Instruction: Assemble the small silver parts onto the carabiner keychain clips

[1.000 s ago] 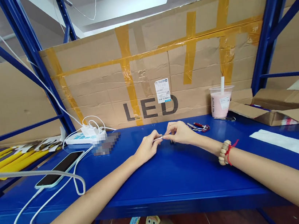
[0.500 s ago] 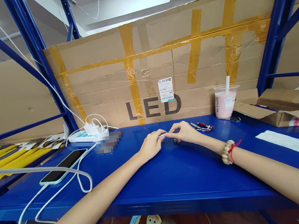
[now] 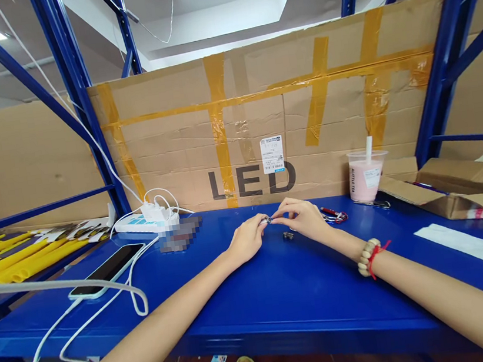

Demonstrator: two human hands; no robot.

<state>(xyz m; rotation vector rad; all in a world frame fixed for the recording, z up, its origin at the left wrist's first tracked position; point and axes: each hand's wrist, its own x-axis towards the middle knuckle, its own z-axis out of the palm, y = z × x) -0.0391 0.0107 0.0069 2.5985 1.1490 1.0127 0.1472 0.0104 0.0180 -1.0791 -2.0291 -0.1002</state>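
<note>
My left hand (image 3: 246, 241) and my right hand (image 3: 300, 218) meet over the middle of the blue shelf top (image 3: 281, 282). The left hand grips a thin silver metal piece (image 3: 265, 220) whose ringed end points right. The right hand's thumb and forefinger are pinched together at that end; what they hold is too small to make out. A small dark part (image 3: 288, 235) lies on the shelf just below the right hand. A bead bracelet with a red string (image 3: 369, 257) is on my right wrist.
A phone (image 3: 106, 270) on a white cable lies at the left, beyond it a power strip (image 3: 144, 222) with chargers. Yellow strips (image 3: 20, 257) lie far left. A pink drink cup (image 3: 364, 178), red-handled pliers (image 3: 334, 214), an open carton (image 3: 460, 188) and a white strip (image 3: 472, 241) are right. A taped cardboard sheet stands behind.
The camera tilted upward, so the scene sits lower in view. Both hands stay joined at the silver piece; the small dark part on the shelf has come into view beneath the right hand.
</note>
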